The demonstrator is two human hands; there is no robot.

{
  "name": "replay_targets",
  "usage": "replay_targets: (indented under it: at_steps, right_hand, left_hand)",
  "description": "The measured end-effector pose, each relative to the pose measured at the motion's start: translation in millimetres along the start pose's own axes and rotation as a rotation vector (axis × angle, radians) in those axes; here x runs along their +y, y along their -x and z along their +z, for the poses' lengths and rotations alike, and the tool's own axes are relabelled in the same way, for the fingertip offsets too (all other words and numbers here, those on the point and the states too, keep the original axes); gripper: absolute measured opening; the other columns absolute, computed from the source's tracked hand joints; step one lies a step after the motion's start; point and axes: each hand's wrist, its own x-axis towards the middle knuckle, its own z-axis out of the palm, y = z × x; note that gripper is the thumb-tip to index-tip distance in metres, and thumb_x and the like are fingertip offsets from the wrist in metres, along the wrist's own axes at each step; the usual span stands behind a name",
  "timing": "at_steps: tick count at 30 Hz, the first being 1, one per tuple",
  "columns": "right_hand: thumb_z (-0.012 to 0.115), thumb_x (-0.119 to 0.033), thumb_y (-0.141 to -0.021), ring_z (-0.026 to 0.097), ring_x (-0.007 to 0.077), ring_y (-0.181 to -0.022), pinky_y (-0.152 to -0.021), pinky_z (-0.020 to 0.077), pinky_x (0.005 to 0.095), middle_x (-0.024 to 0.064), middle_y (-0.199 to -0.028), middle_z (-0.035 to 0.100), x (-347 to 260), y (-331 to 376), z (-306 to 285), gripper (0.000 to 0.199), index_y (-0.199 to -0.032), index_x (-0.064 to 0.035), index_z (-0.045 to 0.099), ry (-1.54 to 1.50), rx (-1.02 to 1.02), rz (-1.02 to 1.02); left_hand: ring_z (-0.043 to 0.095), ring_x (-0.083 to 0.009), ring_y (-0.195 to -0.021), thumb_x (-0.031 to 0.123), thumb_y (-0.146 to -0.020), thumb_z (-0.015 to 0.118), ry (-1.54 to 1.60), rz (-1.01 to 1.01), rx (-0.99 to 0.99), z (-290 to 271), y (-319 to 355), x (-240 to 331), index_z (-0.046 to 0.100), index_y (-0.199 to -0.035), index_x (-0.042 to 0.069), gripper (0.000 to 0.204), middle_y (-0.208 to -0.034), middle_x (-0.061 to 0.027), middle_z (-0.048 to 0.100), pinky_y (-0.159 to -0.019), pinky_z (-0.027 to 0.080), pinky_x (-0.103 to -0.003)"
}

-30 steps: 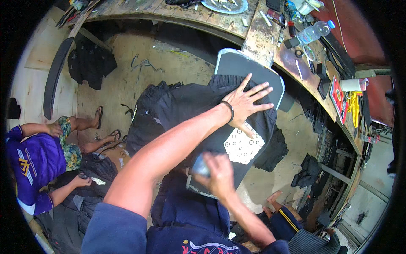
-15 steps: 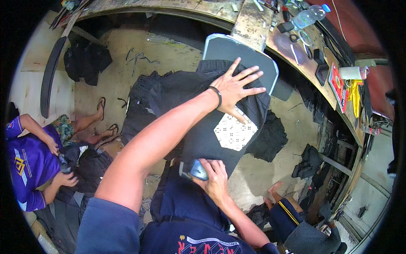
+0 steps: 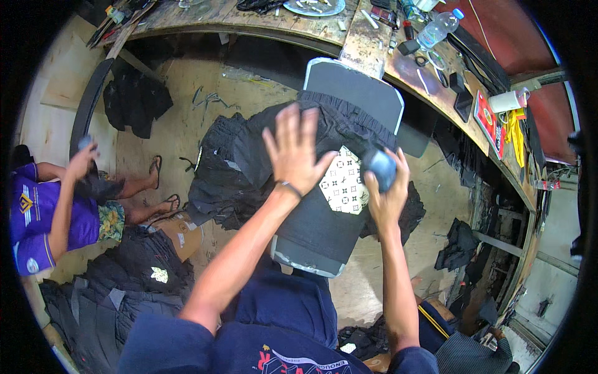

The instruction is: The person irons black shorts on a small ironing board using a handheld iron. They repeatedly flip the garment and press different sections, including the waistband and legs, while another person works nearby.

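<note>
A black garment with an elastic waistband (image 3: 349,112) is pulled over a narrow dark board (image 3: 339,78). On its cloth lies a pale patch printed with small black motifs (image 3: 342,181). My left hand (image 3: 294,153) is open with fingers spread, over the garment just left of the patch; whether it touches the cloth I cannot tell. My right hand (image 3: 389,193) is closed around a rounded blue hand-held object (image 3: 379,171) at the patch's right edge. Motion blurs that object, so its kind is unclear.
A wooden bench (image 3: 249,28) curves along the back and right, bearing a water bottle (image 3: 439,30), a white roll (image 3: 507,101) and small tools. At left a person in purple (image 3: 43,218) sits beside piled dark cloth (image 3: 124,293). Another person (image 3: 461,343) is at lower right.
My right hand has carried the blue object from the board's near end up to the patch. My left hand has shifted left and nearer. The person at left has raised an arm.
</note>
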Motion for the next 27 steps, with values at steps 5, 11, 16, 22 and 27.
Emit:
replay_targets:
  at_steps: [5,11,16,22,27]
  right_hand:
    - [0.098,-0.029,-0.08,0.068,0.041,-0.131,-0.129,0.0308,0.0674,0.0239,-0.143,0.069,-11.1,71.1,41.2,0.08,-0.145,-0.0005,0.061,-0.152,-0.023,0.132]
    - [0.1,-0.039,-0.072,0.065,0.0366,-0.137,-0.126,0.0032,0.083,0.0066,-0.127,0.075,-151.9,108.2,104.9,0.074,-0.134,-0.0094,0.071,-0.346,-0.192,-0.204]
    - [0.1,-0.04,-0.075,0.069,0.0316,-0.132,-0.128,0.0224,0.0737,0.0166,-0.135,0.073,-179.8,58.0,105.0,0.082,-0.139,-0.0026,0.066,-0.582,-0.264,0.09]
    - [0.102,-0.028,-0.074,0.046,0.0503,-0.149,-0.129,0.0226,0.0698,0.0136,-0.143,0.063,-70.6,57.4,27.0,0.088,-0.146,-0.0108,0.053,-0.012,0.185,-0.011]
    - [0.098,-0.031,-0.083,0.062,0.0439,-0.13,-0.118,0.0458,0.0528,0.0253,-0.138,0.065,16.0,-10.0,80.5,0.08,-0.143,0.0023,0.058,-0.06,0.179,0.135]
  left_hand:
    - [0.069,-0.0449,-0.124,0.044,-0.116,0.052,0.783,-0.456,-0.258,-16.9,150.1,-51.8,0.061,-0.138,-0.011,0.059,-0.122,-0.0376,0.071,-0.101,0.052,-0.047]
    - [0.044,-0.0425,-0.157,0.01,-0.102,0.055,0.468,-0.196,-0.957,-65.7,242.1,-111.2,0.043,-0.164,-0.001,0.064,-0.162,-0.0334,0.051,-0.131,0.032,-0.05]
    - [0.072,-0.0389,-0.125,0.032,-0.104,0.066,0.692,-0.357,-0.274,-69.6,165.7,-88.6,0.066,-0.142,0.0,0.049,-0.142,-0.0238,0.071,-0.099,0.057,-0.049]
    - [0.056,-0.0539,-0.141,0.057,-0.11,0.06,0.755,-0.797,-0.497,-53.8,82.9,-9.9,0.047,-0.153,-0.017,0.086,-0.15,-0.0435,0.055,-0.121,0.043,-0.054]
    - [0.046,-0.0509,-0.152,0.059,-0.11,0.055,0.577,-0.469,-0.244,20.8,7.0,-41.5,0.049,-0.157,-0.009,0.083,-0.16,-0.0376,0.048,-0.126,0.039,-0.052]
